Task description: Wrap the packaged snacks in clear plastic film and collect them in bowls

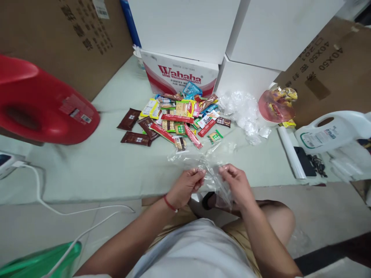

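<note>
Both of my hands pinch a clear plastic bag [213, 172] over the table's front edge. My left hand [189, 184], with a red cord at the wrist, is closed on the bag's left side. Fingers bent, my right hand [235, 183] grips its right side, and part of the film hangs below. Just beyond the bag lies a heap of wrapped snacks [185, 109]: brown packets [136, 138], red sticks [193, 136] and small green packs [215, 136]. The bag's mouth cannot be made out.
Crumpled clear bags [242, 112] lie right of the heap, beside a pink-rimmed tub [268, 112]. A Wahaha carton [182, 73] stands behind. A red jug [43, 104] is at left; a white jug [333, 129] and a white roll [291, 152] are at right. A white cable [72, 213] hangs off the table.
</note>
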Available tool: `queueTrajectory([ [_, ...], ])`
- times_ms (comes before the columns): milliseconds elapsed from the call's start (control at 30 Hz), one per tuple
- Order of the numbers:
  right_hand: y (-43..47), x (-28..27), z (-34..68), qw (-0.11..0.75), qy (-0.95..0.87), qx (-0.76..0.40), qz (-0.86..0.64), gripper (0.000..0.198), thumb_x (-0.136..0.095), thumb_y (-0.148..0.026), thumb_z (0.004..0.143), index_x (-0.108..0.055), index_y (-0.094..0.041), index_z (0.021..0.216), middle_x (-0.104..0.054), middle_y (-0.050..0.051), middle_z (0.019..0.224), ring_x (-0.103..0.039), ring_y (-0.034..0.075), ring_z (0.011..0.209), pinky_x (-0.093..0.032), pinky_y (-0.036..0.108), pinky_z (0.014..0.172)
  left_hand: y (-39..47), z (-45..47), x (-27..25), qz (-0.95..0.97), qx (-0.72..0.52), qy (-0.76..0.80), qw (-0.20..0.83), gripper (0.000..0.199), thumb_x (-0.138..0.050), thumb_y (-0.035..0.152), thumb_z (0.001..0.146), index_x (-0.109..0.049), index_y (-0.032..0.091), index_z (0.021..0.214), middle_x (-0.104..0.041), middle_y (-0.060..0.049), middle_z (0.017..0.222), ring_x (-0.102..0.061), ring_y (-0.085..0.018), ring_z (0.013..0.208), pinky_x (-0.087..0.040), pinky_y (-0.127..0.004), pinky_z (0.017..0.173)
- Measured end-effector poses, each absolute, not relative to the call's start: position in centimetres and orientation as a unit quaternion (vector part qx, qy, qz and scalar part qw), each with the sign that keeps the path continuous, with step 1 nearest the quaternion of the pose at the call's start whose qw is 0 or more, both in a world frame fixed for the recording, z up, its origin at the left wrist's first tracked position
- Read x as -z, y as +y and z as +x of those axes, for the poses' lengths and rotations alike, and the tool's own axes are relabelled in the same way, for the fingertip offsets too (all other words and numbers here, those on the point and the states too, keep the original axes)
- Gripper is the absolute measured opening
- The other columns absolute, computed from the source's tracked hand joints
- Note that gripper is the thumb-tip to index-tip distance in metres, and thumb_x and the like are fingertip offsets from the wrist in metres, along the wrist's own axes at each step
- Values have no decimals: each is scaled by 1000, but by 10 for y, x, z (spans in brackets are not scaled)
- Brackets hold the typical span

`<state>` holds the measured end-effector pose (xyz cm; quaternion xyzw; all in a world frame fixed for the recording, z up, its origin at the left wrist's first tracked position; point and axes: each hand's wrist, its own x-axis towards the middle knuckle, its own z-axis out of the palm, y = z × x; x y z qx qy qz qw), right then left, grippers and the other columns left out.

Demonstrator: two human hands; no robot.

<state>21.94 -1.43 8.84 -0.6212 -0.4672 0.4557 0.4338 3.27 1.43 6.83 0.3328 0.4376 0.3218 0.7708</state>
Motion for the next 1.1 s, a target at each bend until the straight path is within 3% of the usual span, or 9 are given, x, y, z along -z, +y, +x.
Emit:
queueTrajectory([
  [100, -6, -108, 259, 440, -372, -543, -611, 44, -83, -62, 72, -66, -22, 73, -63, 1, 76, -56, 16, 70, -51, 28, 65, 22, 3, -73, 317, -253, 399, 823, 55, -86, 61, 66, -53, 17, 63, -50, 3, 57, -30, -3, 46, -17, -18, 43],
  [233, 8, -123, 304, 430, -327, -574, -616, 46, -92, -59, 63, -71, -21, 79, -70, 6, 89, -62, 19, 78, -58, 31, 67, 31, -30, -77, 320, -193, 385, 844, 55, -91, 59, 62, -54, 17, 64, -53, 3, 57, -28, -3, 45, -18, -18, 43],
  [467, 32, -105, 343, 385, -336, -617, -599, 46, -96, -53, 59, -71, -18, 76, -68, 3, 82, -61, 14, 74, -58, 26, 64, 44, -57, -72, 438, -163, 456, 757, 57, -87, 64, 62, -52, 19, 56, -42, 5, 52, -27, -6, 48, -16, -20, 45],
  [600, 35, -85, 343, 363, -350, -600, -621, 50, -97, -54, 56, -68, -17, 71, -66, 2, 74, -61, 13, 69, -57, 26, 64, 44, -67, -73, 500, -206, 562, 626, 53, -81, 66, 66, -55, 20, 61, -46, 4, 55, -33, -9, 51, -23, -22, 47],
  [733, 33, -76, 337, 358, -379, -565, -639, 54, -94, -62, 57, -66, -17, 71, -67, 2, 69, -61, 14, 65, -55, 28, 62, 27, -58, -94, 561, -368, 671, 316, 34, -66, 52, 88, -59, 22, 73, -54, 2, 65, -46, -14, 60, -37, -26, 59],
  [833, 34, -76, 336, 345, -417, -549, -637, 55, -90, -65, 62, -64, -18, 73, -68, 2, 70, -62, 15, 66, -54, 29, 66, 8, -29, -115, 630, -457, 613, 135, 23, -58, 37, 98, -59, 23, 79, -57, 1, 72, -51, -16, 66, -42, -29, 68],
  [967, 36, -79, 338, 313, -480, -531, -624, 54, -83, -67, 71, -62, -18, 74, -68, 1, 70, -56, 13, 64, -47, 27, 65, 8, 17, -113, 787, -413, 454, 57, 17, -57, 26, 99, -65, 22, 85, -71, -4, 84, -64, -21, 87, -48, -35, 83],
  [1033, 35, -79, 344, 302, -503, -514, -626, 53, -80, -67, 74, -61, -18, 74, -67, 0, 70, -54, 12, 64, -43, 26, 64, 23, 31, -91, 838, -329, 432, 51, 18, -55, 30, 100, -71, 21, 100, -76, -9, 107, -65, -26, 113, -46, -42, 98],
  [1100, 33, -76, 356, 295, -517, -501, -628, 52, -79, -67, 76, -61, -18, 74, -66, 0, 71, -54, 13, 65, -43, 27, 66, 39, 34, -63, 856, -242, 453, 52, 30, -53, 35, 102, -71, 22, 121, -68, -12, 139, -57, -29, 135, -38, -50, 114],
])
